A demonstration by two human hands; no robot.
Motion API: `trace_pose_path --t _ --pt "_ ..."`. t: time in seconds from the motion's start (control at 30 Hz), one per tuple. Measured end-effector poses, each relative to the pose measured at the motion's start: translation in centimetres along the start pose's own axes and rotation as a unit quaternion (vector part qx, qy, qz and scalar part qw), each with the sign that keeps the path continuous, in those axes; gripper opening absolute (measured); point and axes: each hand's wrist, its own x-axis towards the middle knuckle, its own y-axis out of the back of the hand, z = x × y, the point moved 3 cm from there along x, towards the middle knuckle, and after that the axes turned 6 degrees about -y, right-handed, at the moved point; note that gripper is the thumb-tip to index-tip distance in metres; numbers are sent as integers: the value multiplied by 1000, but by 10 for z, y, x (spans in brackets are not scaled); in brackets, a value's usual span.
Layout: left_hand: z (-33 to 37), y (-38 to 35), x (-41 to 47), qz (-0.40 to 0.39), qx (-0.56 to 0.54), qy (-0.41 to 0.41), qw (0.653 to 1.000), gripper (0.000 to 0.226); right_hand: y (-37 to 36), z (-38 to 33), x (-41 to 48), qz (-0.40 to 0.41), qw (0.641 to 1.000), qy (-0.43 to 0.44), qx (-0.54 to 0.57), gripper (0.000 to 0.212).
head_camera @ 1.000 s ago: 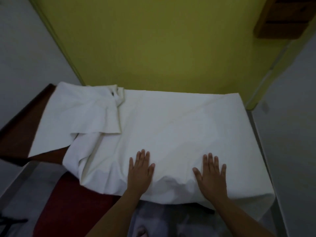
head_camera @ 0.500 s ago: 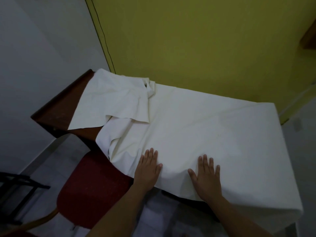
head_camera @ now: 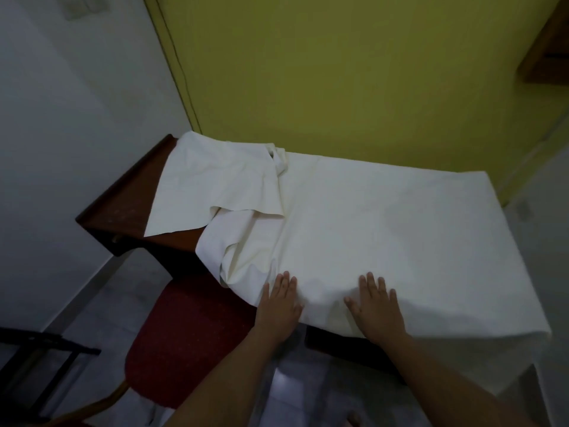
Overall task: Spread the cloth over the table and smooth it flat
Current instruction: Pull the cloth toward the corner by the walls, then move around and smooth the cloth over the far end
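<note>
Left grip (head_camera: 281, 306) at lower centre of the frame: palm down on the cloth (head_camera: 385, 229), fingers straight and close together, laid out flat, nothing held, only pressing the fabric near its front edge. Right grip (head_camera: 377, 311) just to the right, likewise flat and spread wide, fingers slightly apart, thumb out to the left, pressing the cloth, nothing pinched. Between the two, a low ripple of fabric. Bare forearms (head_camera: 215, 383) up from the bottom edge of the frame.

Cloth white, over most of the table (head_camera: 123, 208). Smooth across the centre and right of the frame, right end hanging over the table's end, front edge hanging a little past the table's front. Left part not flat: a flap (head_camera: 215, 183) folded back over itself toward the upper left, a bunched twist at the far edge by the wall, loose folds drooping off the front just left of the left grip. Bare dark-brown table wood at the left end and in a strip below the flap.

At lower left, a chair (head_camera: 184, 349) with a red seat, just below the drooping folds. Further left, a dark frame (head_camera: 34, 362), too dim to identify. Behind the table, a yellow wall (head_camera: 338, 72); at left, a white wall (head_camera: 77, 124); in the upper right corner, a brown shelf (head_camera: 548, 53); beneath, pale floor (head_camera: 107, 300).
</note>
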Motion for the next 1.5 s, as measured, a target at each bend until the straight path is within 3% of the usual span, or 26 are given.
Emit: trace_pose_path --t 0.23,0.4,0.9,1.1,1.27,1.5 --pt "14 -22 -11 -43 40 -77 995 65 -21 9 -35 -6 1000 -10 20 64" --pt "58 -50 -19 -81 40 -134 987 65 -47 44 -73 -46 996 -68 43 62" --pt "265 -99 -6 -228 79 -262 934 64 -64 244 -143 -89 967 -216 104 61" --pt "359 -107 7 -245 97 -349 899 64 -69 328 -176 -58 938 -311 143 56" --pt "424 -117 25 -254 109 -403 873 63 -85 378 -192 -112 901 -381 176 58" --pt "498 -129 77 -224 101 -487 838 65 -66 436 -168 -89 893 -412 161 52"
